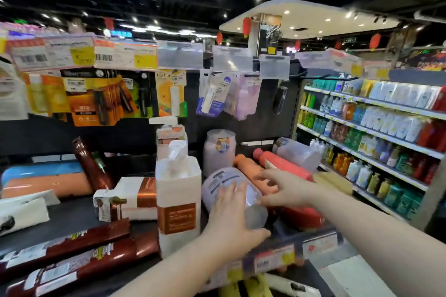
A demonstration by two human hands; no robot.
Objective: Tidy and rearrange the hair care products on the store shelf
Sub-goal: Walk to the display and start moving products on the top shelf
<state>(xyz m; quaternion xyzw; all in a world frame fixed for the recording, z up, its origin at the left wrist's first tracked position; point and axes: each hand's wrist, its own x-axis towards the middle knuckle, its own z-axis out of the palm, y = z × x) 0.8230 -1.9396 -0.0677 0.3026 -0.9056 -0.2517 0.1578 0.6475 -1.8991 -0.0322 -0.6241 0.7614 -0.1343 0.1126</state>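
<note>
A clear bottle (pixel 218 184), contents too blurred to tell, lies tilted on the dark shelf (pixel 72 214) beside a white pump bottle (pixel 178 198). The left hand (pixel 231 222) grips its base. The right hand (pixel 280 185), fingers spread, seems to touch its side by an orange bottle (pixel 243 164). Stocked aisle shelves (pixel 366 128) stand to the right.

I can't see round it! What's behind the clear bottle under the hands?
An orange bottle and a red bottle lie behind the clear bottle. The right hand hides parts of both.
</note>
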